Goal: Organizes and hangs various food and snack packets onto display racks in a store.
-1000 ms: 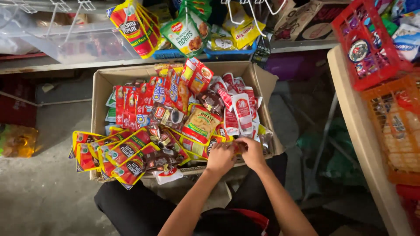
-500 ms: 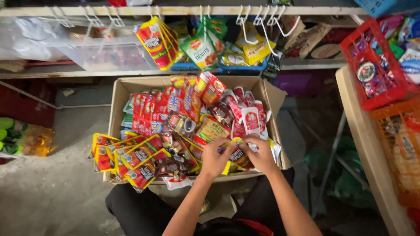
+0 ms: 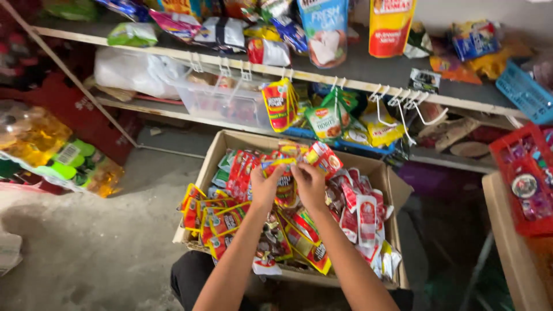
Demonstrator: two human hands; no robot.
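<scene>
Holding: both hands pinch 1 strip of red-and-yellow sachets (image 3: 286, 183) at its top edge, raised just above the cardboard box (image 3: 222, 147).
Left hand (image 3: 266, 187): fingers curled narrow on the strip's upper left corner, thumb in front.
Right hand (image 3: 310, 184): fingertips closed on the upper right corner, touching the same strip.
Strip position: it hangs down between the 2 sets of fingers, over the packed sachets.
Below the fingers: red-and-white sachets (image 3: 366, 214) to the right, yellow-edged sachet strips (image 3: 213, 216) to the left.
Beyond the fingertips: white wire hooks (image 3: 400, 106) on the shelf edge (image 3: 173, 55), some bearing hanging packets (image 3: 280, 103).
Step in hand: by my judgement, lifting 1 strip clear of the box.
Next move: likely calls for a steady grip with both hands, with the top edge kept level so the strip neither tears nor snags its neighbours.
</scene>
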